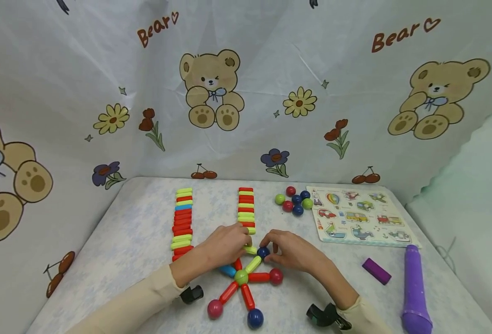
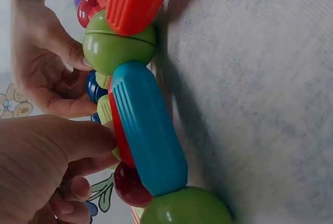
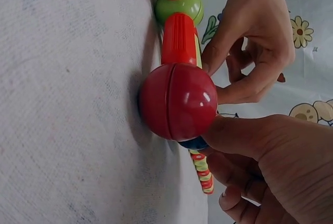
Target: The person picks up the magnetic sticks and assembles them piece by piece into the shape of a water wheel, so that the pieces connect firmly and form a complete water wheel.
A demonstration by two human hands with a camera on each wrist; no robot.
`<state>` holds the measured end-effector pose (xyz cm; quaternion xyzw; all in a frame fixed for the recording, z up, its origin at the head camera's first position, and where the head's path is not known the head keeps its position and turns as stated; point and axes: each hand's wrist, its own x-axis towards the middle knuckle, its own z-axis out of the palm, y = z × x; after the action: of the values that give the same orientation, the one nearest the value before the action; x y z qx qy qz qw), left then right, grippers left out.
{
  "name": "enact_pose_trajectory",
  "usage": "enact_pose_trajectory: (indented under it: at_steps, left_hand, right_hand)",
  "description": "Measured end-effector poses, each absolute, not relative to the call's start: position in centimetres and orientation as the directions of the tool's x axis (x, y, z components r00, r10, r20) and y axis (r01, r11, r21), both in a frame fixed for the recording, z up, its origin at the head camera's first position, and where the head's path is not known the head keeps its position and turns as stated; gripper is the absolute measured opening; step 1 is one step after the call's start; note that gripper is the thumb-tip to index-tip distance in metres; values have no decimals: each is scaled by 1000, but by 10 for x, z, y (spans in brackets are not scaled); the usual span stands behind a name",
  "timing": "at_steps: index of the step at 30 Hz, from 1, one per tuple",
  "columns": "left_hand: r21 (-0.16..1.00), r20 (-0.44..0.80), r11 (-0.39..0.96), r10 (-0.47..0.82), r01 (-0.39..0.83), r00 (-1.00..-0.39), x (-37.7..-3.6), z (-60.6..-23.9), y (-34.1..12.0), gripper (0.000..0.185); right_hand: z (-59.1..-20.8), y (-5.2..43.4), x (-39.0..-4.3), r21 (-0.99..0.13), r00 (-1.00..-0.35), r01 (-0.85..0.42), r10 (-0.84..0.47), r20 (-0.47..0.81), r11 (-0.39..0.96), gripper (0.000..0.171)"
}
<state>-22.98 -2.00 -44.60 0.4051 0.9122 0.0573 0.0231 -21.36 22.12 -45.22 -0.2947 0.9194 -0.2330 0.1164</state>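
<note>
A star of magnetic sticks around a green ball (image 1: 241, 277) lies on the table near me. Its arms end in a red ball (image 1: 276, 276), a pink ball (image 1: 214, 308) and a blue ball (image 1: 255, 318). My right hand (image 1: 268, 246) pinches a dark blue ball (image 1: 263, 253) at the tip of the yellow-green arm (image 1: 252, 264). My left hand (image 1: 246, 242) pinches a loose yellow-green stick (image 1: 250, 249) right beside that ball. In the left wrist view the blue stick (image 2: 148, 130) and the green ball (image 2: 119, 47) fill the middle. The red ball (image 3: 178, 102) looms large in the right wrist view.
Two rows of spare sticks (image 1: 183, 222) (image 1: 246, 208) lie behind the hands. A cluster of balls (image 1: 295, 202) sits beside a vehicle puzzle board (image 1: 358, 215) at the right. A purple block (image 1: 376, 270) and a purple toy microphone (image 1: 414, 290) lie at the near right. Bear-print cloth walls the table.
</note>
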Motion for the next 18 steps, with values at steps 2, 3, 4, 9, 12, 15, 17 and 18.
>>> enact_pose_trajectory:
  at_steps: [2, 3, 4, 9, 12, 15, 17, 18]
  left_hand:
    - [106, 3, 658, 750, 746, -662, -230, -447, -19, 13]
    - [102, 4, 656, 752, 748, -659, -230, -447, -18, 13]
    - [105, 7, 653, 754, 750, -657, -230, -448, -19, 14]
    - [199, 45, 692, 701, 694, -711, -229, -442, -36, 21]
    - [260, 73, 747, 617, 612, -784, -224, -433, -58, 23]
    - [279, 89, 803, 524, 526, -847, -215, -426, -84, 21]
    - [273, 94, 835, 470, 477, -877, -209, -425, -102, 23]
    - [261, 96, 852, 444, 453, -891, -205, -425, -110, 23]
  right_hand:
    - [-452, 221, -213, -494, -795, -496, -602, -72, 714, 29]
    - [-452, 221, -213, -492, -793, -500, -605, -71, 713, 29]
    - [-451, 221, -213, -491, -791, -503, -608, -70, 711, 29]
    - [-450, 218, -212, -485, -784, -506, -614, -85, 713, 31]
    - [-448, 218, -210, -479, -783, -505, -614, -97, 719, 31]
    - [-445, 218, -208, -476, -784, -498, -611, -110, 725, 28]
    - [-442, 219, -206, -479, -785, -489, -607, -122, 729, 27]
    - [-442, 220, -206, -483, -785, -483, -605, -131, 731, 26]
